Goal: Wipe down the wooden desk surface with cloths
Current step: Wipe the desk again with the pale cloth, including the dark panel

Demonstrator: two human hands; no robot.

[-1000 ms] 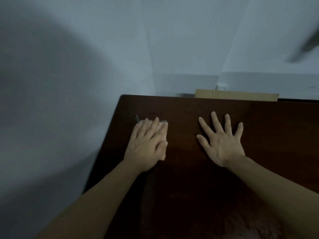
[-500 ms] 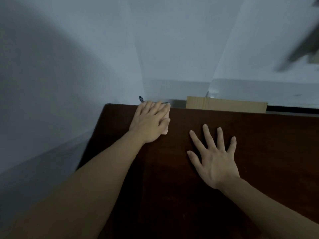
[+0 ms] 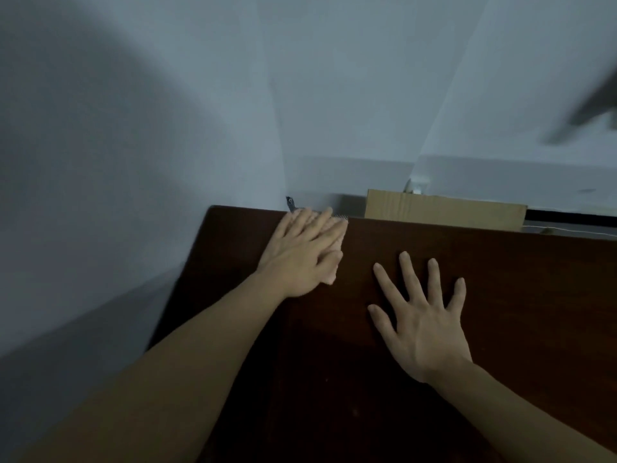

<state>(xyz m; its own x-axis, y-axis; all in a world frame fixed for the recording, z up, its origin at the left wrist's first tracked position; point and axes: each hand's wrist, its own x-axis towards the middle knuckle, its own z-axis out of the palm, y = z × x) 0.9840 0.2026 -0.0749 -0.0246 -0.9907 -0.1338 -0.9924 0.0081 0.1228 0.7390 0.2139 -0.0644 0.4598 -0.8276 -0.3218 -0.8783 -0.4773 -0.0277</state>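
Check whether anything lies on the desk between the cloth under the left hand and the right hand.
Nothing: in the head view only bare dark desk separates the pink cloth under the left hand from the right hand.

No readable text, label, brand, number or sign appeared anywhere in the view; the dark wooden desk [image 3: 467,279], cardboard panel [image 3: 444,212] and pale walls [image 3: 334,95] carried no legible markings.
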